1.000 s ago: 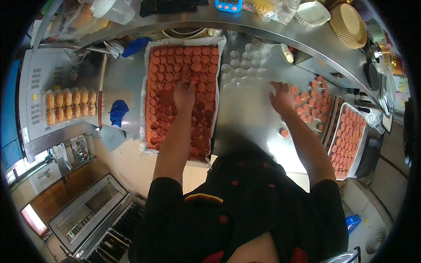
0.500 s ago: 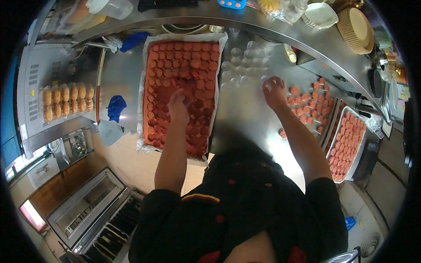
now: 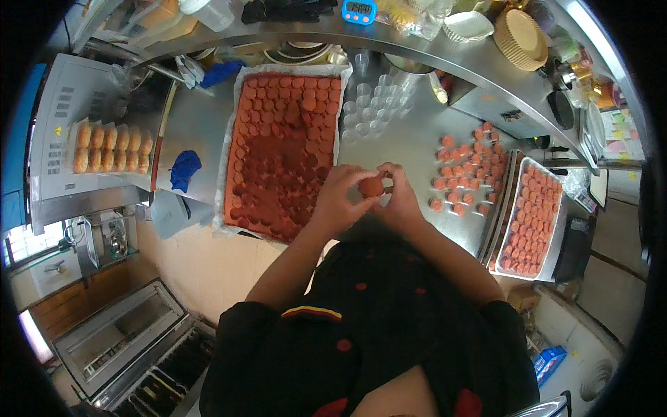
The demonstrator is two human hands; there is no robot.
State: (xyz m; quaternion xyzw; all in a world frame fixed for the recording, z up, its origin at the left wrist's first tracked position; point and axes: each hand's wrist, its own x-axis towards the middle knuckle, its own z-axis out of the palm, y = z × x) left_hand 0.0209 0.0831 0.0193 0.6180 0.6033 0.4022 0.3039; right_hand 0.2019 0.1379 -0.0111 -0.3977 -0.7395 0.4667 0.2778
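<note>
Both hands meet in front of my body, over the front of the steel table. My left hand (image 3: 338, 200) pinches a round red cake disc (image 3: 371, 186) between thumb and fingertips. Curled close against the disc's right side is my right hand (image 3: 401, 201), its fingers closed round what looks like a clear plastic cup, mostly hidden. To the left lies a red sheet cake (image 3: 278, 149) on white paper, cut into many rounds, with a broken-up area where rounds are gone. Several clear plastic cups (image 3: 375, 111) stand beyond my hands.
Red rounds in clear cups (image 3: 458, 170) stand on the right, beside a tray of more rounds (image 3: 513, 263). A steel shelf (image 3: 292, 38) crosses the back, holding a blue timer (image 3: 358, 10) and paper cases (image 3: 521, 42). A blue cloth (image 3: 185, 171) lies at left.
My left hand has come off the sheet cake, moving right with a red disc. My right hand has drawn in from beside the cups to meet it. The view has shifted slightly.
</note>
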